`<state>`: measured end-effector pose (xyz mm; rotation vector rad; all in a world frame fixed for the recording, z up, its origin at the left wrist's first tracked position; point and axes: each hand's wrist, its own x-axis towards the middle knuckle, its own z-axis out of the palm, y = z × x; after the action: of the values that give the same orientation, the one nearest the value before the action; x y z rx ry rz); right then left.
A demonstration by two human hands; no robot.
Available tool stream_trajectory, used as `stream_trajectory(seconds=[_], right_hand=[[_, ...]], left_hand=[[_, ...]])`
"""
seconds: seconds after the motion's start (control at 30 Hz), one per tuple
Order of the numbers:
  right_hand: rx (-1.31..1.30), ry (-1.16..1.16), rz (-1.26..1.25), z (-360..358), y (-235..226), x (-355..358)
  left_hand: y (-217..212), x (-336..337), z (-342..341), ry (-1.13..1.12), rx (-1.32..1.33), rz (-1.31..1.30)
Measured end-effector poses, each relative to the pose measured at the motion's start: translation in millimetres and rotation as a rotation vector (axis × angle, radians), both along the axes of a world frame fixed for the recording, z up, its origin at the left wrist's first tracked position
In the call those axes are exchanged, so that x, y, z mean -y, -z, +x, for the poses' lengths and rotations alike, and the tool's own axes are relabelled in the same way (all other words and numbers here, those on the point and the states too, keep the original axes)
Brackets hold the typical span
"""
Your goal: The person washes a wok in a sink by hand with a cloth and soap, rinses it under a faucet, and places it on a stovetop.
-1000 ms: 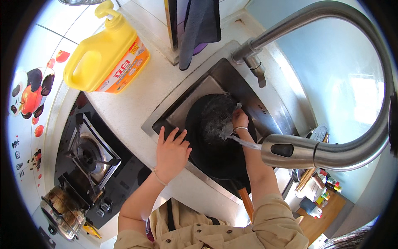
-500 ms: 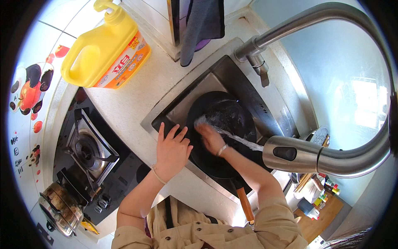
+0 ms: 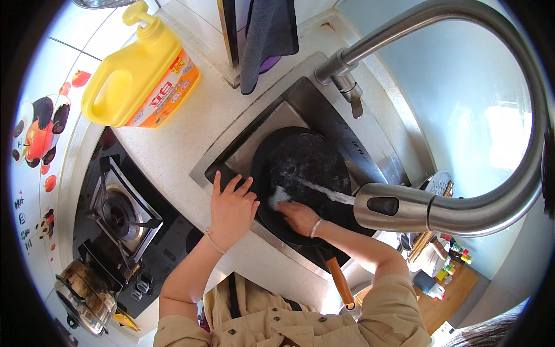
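A black frying pan (image 3: 306,147) with a wooden handle (image 3: 337,279) lies in the metal sink (image 3: 237,155), its handle pointing toward me. My right hand (image 3: 298,218) is down inside the pan, closed on a whitish scrubber (image 3: 278,198) pressed against the left part of its surface; the scrubber's exact kind is blurred. Water runs from the faucet head (image 3: 393,206) into the pan in a slanting stream. My left hand (image 3: 232,213) lies palm down with its fingers spread over the sink's near left edge, next to the pan's rim, holding nothing.
A large yellow pump bottle (image 3: 144,75) stands on the counter (image 3: 173,156) at the back left. Dark cloths (image 3: 267,43) hang behind the sink. A gas stove (image 3: 118,214) and a metal pot (image 3: 87,292) are on the left. The curved faucet neck (image 3: 523,87) arches over the right side.
My right hand has moved with the scrubber toward the near part of the pan. The left hand keeps its place at the sink edge. The whole view has shifted slightly.
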<state>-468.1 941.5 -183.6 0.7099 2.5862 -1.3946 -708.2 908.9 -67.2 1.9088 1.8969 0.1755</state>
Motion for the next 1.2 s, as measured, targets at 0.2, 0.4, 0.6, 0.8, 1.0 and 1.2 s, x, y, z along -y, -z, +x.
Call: stream_trajectory(seconds=[0.2,0.4,0.6,0.8,1.0,1.2], right_hand=[[0.304,0.332,0.344,-63,52,-81],[0.717,0.155,0.583,52,82,-60],[0.539,-0.259,-0.011,28,-14,-1],[0.458,0.162,0.14,11,59,-40],[0.861,-0.243,0.267,79,1,-34],[0.246,0.071,-0.282,32,-16,27]], left_hand=[[-3,-2,4,0.016,-0.013,0.001],[4,3,-5,-0.016,-0.009,0.011],[1,1,-7,0.006,-0.007,0.023],[-5,-6,-2,0.049,0.014,0.018],[3,2,-7,0.018,0.044,0.019],[-6,-1,-4,0.046,0.076,0.033]])
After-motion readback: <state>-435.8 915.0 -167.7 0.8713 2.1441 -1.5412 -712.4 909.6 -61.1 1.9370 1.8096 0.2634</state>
